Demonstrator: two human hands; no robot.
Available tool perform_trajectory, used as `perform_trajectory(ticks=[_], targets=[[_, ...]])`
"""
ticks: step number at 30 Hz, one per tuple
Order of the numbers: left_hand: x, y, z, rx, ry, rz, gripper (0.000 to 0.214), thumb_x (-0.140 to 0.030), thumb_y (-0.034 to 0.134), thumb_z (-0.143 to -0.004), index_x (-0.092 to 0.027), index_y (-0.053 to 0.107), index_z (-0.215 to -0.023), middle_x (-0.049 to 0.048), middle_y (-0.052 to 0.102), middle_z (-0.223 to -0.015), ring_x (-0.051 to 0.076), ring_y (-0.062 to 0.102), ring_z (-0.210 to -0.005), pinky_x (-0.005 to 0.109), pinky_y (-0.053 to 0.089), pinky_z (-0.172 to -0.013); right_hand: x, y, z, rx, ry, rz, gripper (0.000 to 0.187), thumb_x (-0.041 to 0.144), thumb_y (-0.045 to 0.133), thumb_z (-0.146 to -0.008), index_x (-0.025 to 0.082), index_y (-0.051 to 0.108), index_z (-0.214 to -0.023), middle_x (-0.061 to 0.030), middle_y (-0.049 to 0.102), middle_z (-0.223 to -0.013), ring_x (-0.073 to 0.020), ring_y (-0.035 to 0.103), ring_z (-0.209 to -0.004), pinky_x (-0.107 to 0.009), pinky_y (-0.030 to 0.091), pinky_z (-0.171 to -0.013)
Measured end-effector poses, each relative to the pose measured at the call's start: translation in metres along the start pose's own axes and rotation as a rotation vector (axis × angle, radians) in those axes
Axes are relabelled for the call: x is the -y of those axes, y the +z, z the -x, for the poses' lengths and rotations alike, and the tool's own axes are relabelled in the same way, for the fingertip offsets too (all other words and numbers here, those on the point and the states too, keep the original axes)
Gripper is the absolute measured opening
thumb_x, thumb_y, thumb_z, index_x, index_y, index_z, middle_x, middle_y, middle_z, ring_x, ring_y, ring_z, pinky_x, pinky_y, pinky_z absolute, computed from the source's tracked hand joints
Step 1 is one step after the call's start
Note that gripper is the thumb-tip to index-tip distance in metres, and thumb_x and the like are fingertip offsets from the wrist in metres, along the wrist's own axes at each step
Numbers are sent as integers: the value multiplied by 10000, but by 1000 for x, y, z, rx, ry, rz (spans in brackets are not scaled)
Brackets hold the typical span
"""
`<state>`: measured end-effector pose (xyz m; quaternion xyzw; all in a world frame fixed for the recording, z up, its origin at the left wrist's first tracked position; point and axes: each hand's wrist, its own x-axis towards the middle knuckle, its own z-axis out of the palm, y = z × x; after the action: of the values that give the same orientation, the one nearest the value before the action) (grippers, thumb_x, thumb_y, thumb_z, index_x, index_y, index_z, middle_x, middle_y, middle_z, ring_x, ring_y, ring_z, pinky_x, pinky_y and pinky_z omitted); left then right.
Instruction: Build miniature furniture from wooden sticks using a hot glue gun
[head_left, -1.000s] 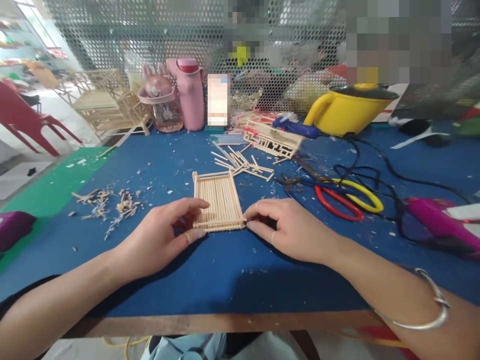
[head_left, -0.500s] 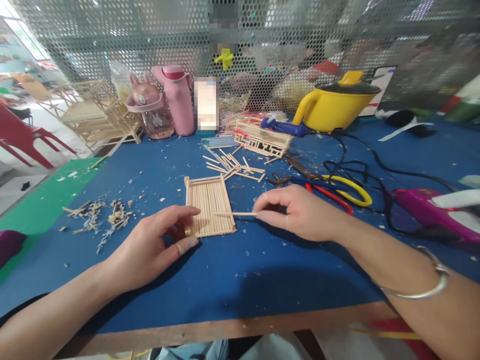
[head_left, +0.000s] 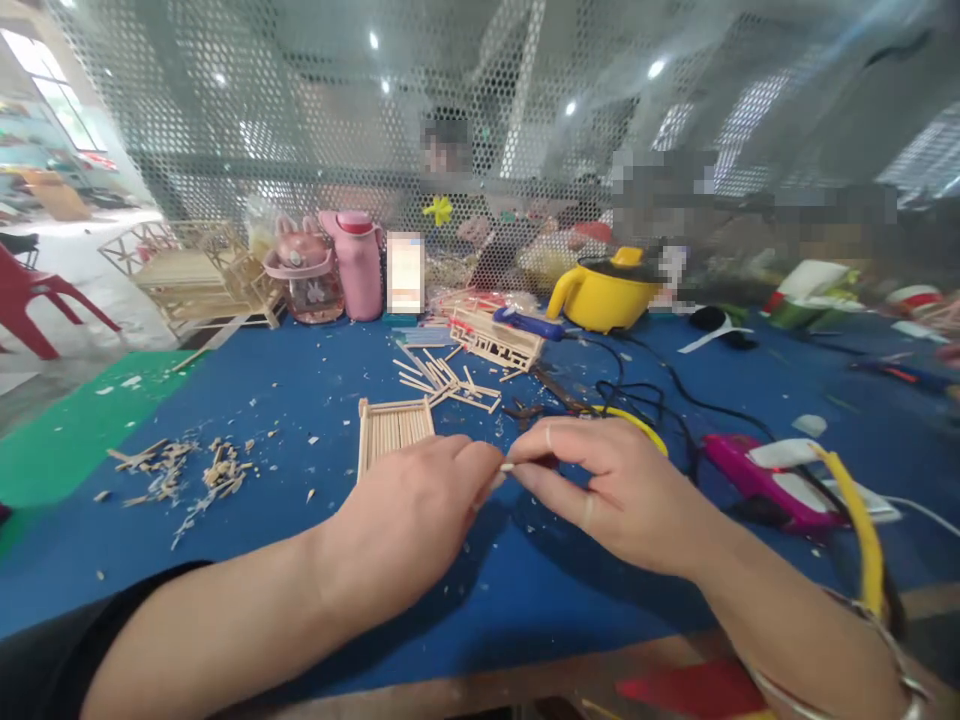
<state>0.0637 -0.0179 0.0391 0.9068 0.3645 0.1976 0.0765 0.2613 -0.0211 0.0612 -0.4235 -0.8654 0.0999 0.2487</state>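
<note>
Both hands meet above the front middle of the blue mat. A short end of a thin wooden stick shows between their fingertips; most of its length is hidden. My right hand is closed in a pinch on the stick from the right. From the left, my left hand closes thumb and fingers on it too. Behind the left hand lies a flat panel of wooden sticks with a raised stick frame, its front part covered by that hand. Loose wooden sticks are scattered just beyond the panel.
Stick scraps lie at left. Pliers, a blue glue gun, a yellow pot and black cords are behind and right. A purple power strip sits at right. Pink bottles stand before the mesh screen.
My left hand has left the panel's left edge and moved right to the stick, closing on it. The right hand has turned the stick so its end shows. The view has tilted up and turned right.
</note>
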Motion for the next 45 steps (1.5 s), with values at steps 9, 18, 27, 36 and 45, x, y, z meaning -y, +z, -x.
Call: perform_trajectory(ticks=[9, 18, 27, 36, 45], targets=[[42, 0, 7, -226, -238, 367, 327, -352, 318, -953, -186, 597, -911, 14, 613, -722, 157, 545, -668, 259, 400, -628, -50, 28, 18, 182, 636, 430, 188, 299, 472, -848, 211, 488, -682, -73, 637, -685, -240, 608, -649, -295, 291, -533], [48, -4, -12, -351, -168, 818, 297, -399, 417, -916, -193, 581, -778, 88, 505, -1282, 223, 344, -1288, 350, 263, -1048, 0, -15, -36, -74, 529, -632, 324, 528, 400, -881, 231, 420, -753, 73, 414, -562, -71, 323, -398, -204, 277, -388], [30, -2, -4, -270, -49, 924, 391, -456, 379, -929, -171, 532, -710, 27, 542, -777, 166, 509, -825, 323, 385, -863, 6, 44, -38, 83, 148, -1087, 622, 405, 801, -606, 256, 546, -1153, -45, 597, -1130, -200, 557, -1051, -336, 421, -925], [11, -8, 2, -500, -31, 951, 312, -382, 417, -934, -175, 576, -763, 71, 544, -1078, 190, 484, -1050, 315, 356, -943, 11, 28, -34, 9, 95, -1388, 745, 145, 563, -599, 323, 462, -1314, -18, 520, -1360, -253, 399, -1307, -456, 301, -1072], [32, -11, -7, -604, -347, 887, 311, -416, 410, -923, -177, 597, -854, -3, 590, -770, 141, 493, -719, 249, 389, -684, -6, 27, -34, -39, 75, -1145, 660, 83, 497, -619, 316, 484, -1237, -15, 523, -1339, -221, 422, -1298, -457, 281, -1108]])
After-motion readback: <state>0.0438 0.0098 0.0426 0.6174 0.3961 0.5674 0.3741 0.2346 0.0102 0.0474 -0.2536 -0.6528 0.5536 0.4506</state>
